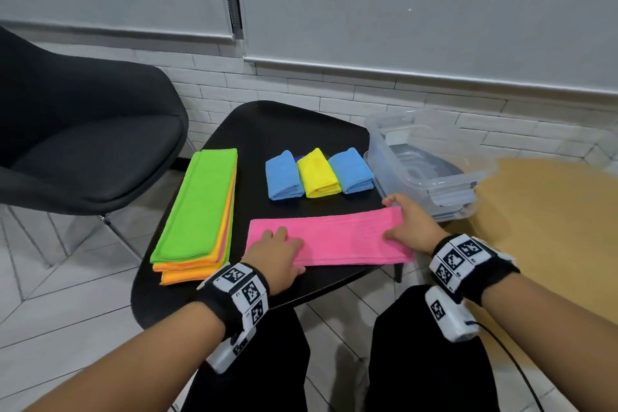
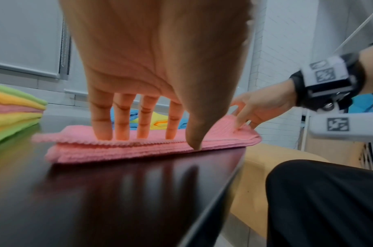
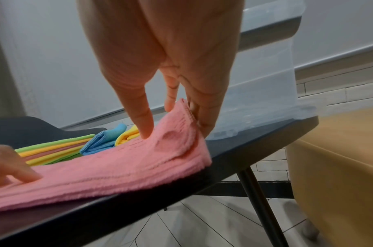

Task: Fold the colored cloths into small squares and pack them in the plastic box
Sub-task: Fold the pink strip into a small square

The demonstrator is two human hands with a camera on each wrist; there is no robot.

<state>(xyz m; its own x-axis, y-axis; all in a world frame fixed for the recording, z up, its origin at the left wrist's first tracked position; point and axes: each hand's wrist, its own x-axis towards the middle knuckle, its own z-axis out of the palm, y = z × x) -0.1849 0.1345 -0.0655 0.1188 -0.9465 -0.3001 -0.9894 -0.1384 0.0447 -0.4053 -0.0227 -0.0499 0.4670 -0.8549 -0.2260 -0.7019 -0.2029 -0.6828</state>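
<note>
A pink cloth (image 1: pixel 337 237) lies folded into a long strip near the front edge of the black table (image 1: pixel 267 124). My left hand (image 1: pixel 277 249) presses its left end flat with straight fingers (image 2: pixel 101 130). My right hand (image 1: pixel 409 224) pinches the right end, thumb (image 3: pixel 146 127) on top and fingers behind the slightly lifted edge of the pink cloth (image 3: pixel 117 170). Behind the strip sit three small folded cloths: blue (image 1: pixel 283 176), yellow (image 1: pixel 319 174), blue (image 1: pixel 352 170). The clear plastic box (image 1: pixel 384 147) stands at the table's right edge.
A stack of flat cloths with green on top (image 1: pixel 197 207) lies along the table's left side. A black chair (image 1: pixel 83 130) stands to the left, a tan seat (image 1: pixel 551 227) to the right. My knees are under the table's front edge.
</note>
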